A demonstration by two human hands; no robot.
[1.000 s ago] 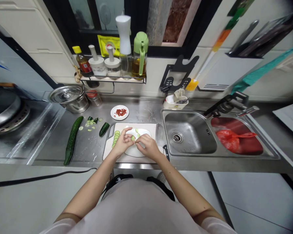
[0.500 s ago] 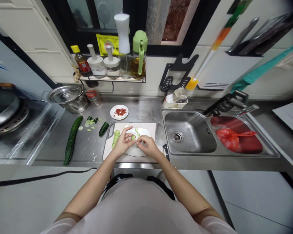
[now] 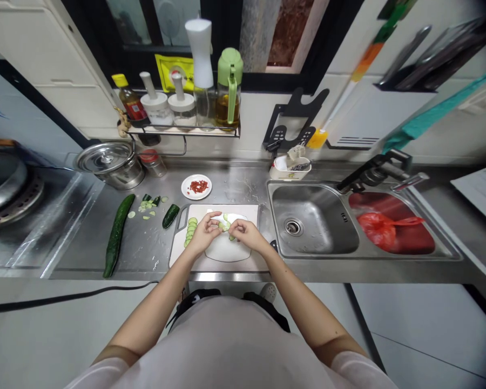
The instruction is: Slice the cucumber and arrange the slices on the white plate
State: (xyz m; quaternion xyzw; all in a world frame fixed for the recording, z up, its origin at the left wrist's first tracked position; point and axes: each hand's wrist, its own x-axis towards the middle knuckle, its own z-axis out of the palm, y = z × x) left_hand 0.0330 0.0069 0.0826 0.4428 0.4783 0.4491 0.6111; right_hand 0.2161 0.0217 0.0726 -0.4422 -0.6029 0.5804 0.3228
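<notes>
In the head view, cucumber slices (image 3: 225, 226) are seemingly being handled singly over the white plate (image 3: 227, 252), the right hand (image 3: 246, 234) pinching one, the left hand (image 3: 206, 232) curled by others, grip unclear, which likely calls next for light fingertip control.

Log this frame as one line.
left hand: at pale-green cucumber slices | right hand: over rounded white plate | plate: on grey-edged white cutting board

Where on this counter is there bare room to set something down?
Behind the cutting board, between the saucer and sink; also between the long cucumber and board, toward the front. Both look wet. Crowded: the board, with cucumber slices, larger plate, left hand and right hand.
</notes>
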